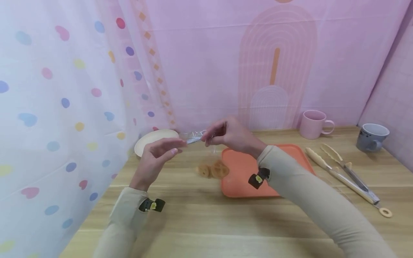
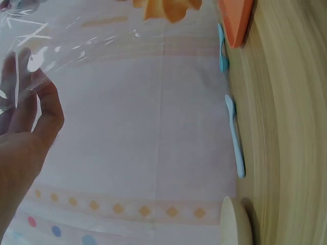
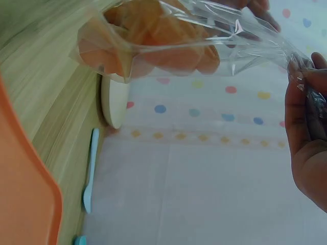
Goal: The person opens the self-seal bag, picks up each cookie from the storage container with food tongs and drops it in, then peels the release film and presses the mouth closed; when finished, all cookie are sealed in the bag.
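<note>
A clear plastic bag [image 1: 195,137] is stretched between both hands above the table. Inside its hanging end lie golden-brown baked pieces [image 3: 163,46], one with a waffle-like grid. My right hand [image 1: 230,134] pinches the gathered top of the bag between thumb and fingers. On the other side, my left hand [image 1: 158,156] has its fingers reaching out to the bag's edge, the thumb a little below them. Seen from the left wrist, clear film overlaps the fingers [image 2: 23,92] of that hand.
An orange tray [image 1: 238,179] lies under my right forearm. Tongs [image 1: 342,175] rest right of it, near a pink mug [image 1: 311,125] and a grey mug [image 1: 371,138]. At the back left stands a cream plate [image 1: 155,138]. Light-blue spoons [image 2: 235,138] lie near the back cloth.
</note>
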`<state>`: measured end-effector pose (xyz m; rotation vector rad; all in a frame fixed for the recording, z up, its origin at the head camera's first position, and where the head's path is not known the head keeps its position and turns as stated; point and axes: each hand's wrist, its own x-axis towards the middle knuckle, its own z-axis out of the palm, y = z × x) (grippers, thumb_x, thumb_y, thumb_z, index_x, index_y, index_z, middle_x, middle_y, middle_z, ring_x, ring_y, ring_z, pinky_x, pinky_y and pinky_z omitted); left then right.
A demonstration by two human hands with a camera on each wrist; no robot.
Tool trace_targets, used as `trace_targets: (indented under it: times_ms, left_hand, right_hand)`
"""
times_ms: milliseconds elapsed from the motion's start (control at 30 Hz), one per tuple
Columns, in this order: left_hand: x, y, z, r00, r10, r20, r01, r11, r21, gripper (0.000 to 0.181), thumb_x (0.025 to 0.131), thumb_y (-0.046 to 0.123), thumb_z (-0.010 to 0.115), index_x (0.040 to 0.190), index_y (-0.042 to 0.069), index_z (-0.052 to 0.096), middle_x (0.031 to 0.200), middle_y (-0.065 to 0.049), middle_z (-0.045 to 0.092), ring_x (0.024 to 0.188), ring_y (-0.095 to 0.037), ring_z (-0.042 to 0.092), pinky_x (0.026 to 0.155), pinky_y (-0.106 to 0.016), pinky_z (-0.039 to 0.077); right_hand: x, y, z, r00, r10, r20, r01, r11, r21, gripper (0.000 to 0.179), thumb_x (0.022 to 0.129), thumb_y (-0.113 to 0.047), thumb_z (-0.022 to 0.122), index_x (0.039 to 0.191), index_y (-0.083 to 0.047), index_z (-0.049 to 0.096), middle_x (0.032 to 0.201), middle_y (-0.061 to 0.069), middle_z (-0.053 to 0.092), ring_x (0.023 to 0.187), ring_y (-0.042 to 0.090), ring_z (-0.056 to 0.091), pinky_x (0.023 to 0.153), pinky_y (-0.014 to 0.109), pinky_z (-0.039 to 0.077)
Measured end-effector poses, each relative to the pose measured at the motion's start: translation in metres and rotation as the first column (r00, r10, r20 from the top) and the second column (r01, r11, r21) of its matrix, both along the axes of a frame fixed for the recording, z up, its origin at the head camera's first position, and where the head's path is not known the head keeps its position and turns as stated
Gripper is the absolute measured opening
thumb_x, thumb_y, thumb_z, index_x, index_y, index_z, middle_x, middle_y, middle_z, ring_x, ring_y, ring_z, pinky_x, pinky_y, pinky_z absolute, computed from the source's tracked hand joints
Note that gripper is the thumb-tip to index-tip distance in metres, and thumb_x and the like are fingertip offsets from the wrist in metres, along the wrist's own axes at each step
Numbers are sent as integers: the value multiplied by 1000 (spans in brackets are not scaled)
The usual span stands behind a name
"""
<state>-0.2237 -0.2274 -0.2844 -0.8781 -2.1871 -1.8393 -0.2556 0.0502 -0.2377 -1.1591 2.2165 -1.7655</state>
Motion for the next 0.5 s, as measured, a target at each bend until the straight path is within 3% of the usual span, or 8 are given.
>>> trace_targets:
  times_ms: [100,233,400,500]
  left_hand:
    - [-1,0,-1,999,-5,35,4,1000,7,31,95,-2,64,125,1,66,115,5,76,109,-13,72,97,-30,59]
    - [-3,1,-1,999,20,27,-18,998,-58,34,90,-2,71,123,-2,66,107,5,79,98,-13,76,87,-27,62]
    - [-10,3,0,1000,24,-11,-26,990,-140,36,88,-4,72,122,-10,64,102,10,78,92,-12,76,80,-25,63]
    - [-9,3,-3,999,36,-37,-43,976,-214,34,87,-6,71,120,-8,66,102,10,78,90,-11,76,78,-25,63]
  right_hand:
    - [1,-1,0,1000,15,1,-15,1000,-20,12,87,6,70,96,3,77,87,6,74,78,15,71,77,29,62]
    - [-1,3,-9,1000,-8,16,9,999,-42,13,88,5,70,100,5,75,89,8,75,78,14,71,77,28,62]
    - [-10,6,-34,994,-106,38,108,993,-45,19,86,7,70,103,3,76,98,16,75,81,17,72,77,29,63]
    - [-10,4,-51,989,-146,36,146,989,2,23,85,7,71,106,-2,77,103,16,75,86,21,74,81,31,63]
